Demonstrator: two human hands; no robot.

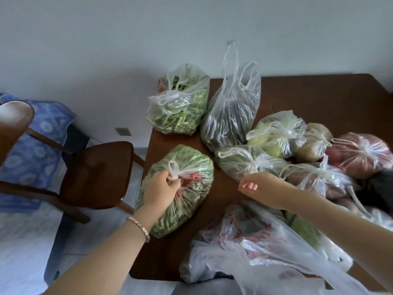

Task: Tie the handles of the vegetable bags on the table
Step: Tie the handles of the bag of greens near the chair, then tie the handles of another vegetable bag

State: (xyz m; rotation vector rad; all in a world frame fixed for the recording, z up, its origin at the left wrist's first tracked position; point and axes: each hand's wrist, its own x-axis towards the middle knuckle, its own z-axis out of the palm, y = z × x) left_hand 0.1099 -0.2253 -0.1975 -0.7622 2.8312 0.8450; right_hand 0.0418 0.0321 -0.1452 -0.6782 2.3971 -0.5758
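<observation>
Several clear plastic bags of vegetables lie on a brown wooden table [319, 96]. My left hand [162, 188] pinches the knotted handles of a bag of leafy greens [187, 160] near the table's left edge. My right hand [261, 186] hovers over the table's middle with fingers curled loosely, holding nothing. Behind stand a bag of green stalks [180, 107] and a tall bag [231, 111] with its handles loose and upright. To the right, several bags [278, 133] show knotted tops. A large untied bag with red print [251, 241] lies at the near edge.
A dark wooden chair [95, 175] stands left of the table, with a second chair back [12, 122] at the far left. Blue patterned fabric [36, 141] lies behind it. A pale wall runs behind the table. A dark item [380, 186] sits at the right edge.
</observation>
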